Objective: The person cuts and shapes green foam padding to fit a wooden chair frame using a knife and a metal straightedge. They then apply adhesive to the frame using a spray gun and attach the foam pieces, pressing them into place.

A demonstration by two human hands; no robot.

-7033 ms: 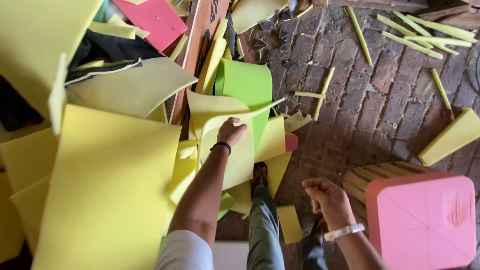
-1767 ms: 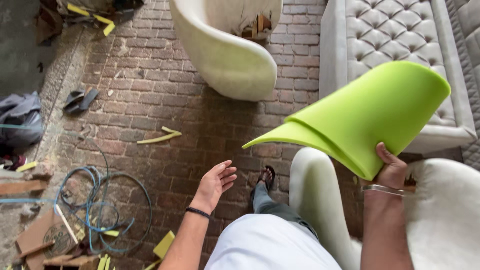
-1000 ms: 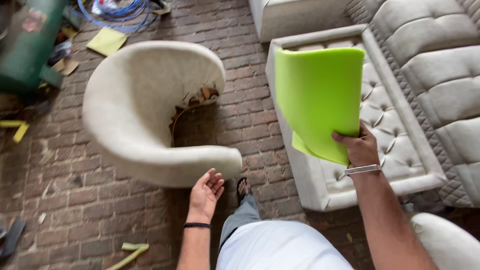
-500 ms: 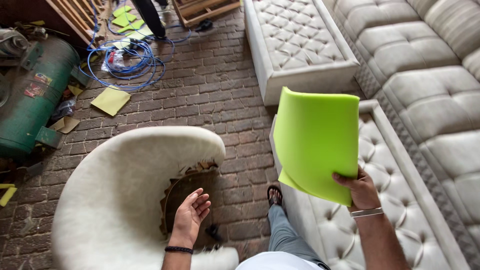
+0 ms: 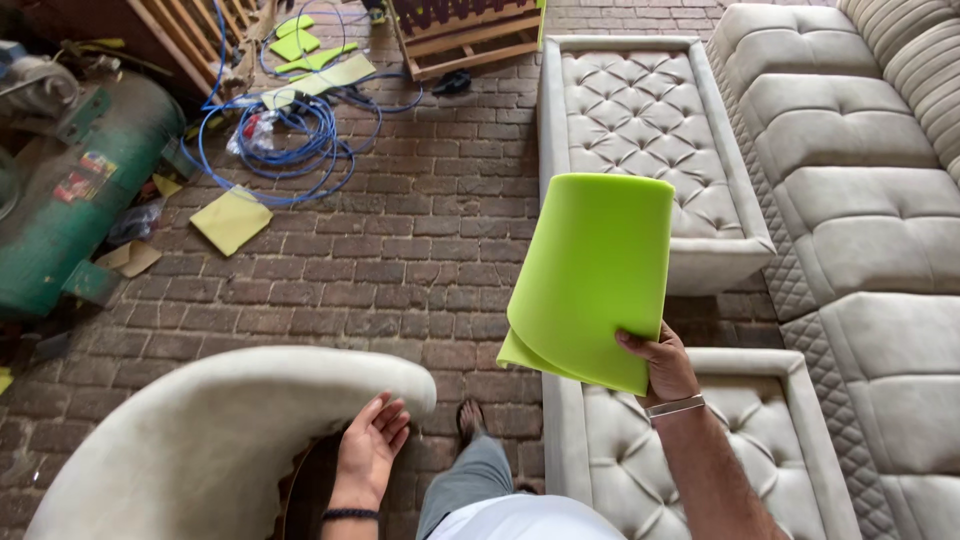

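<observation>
My right hand (image 5: 660,362) grips the lower edge of a lime-green foam sheet (image 5: 597,272), which curls upward and folds over at its bottom left. The sheet hangs above the brick floor, between two tufted beige ottomans. My left hand (image 5: 370,450) is empty, palm up with fingers apart, just beside the rim of a cream curved chair shell (image 5: 215,432). A dark band is on the left wrist and a silver bracelet on the right.
A tufted ottoman (image 5: 640,120) lies ahead and another (image 5: 690,450) under my right arm. A beige sofa (image 5: 860,200) runs along the right. A green tank (image 5: 70,190), a blue hose coil (image 5: 300,140), yellow foam scraps (image 5: 232,218) and wooden frames (image 5: 460,35) are at the far left.
The view has swung across the room from a pile of foam pieces to the seating. My right hand took the green sheet and carries it forward; the left hand stays empty near the chair shell.
</observation>
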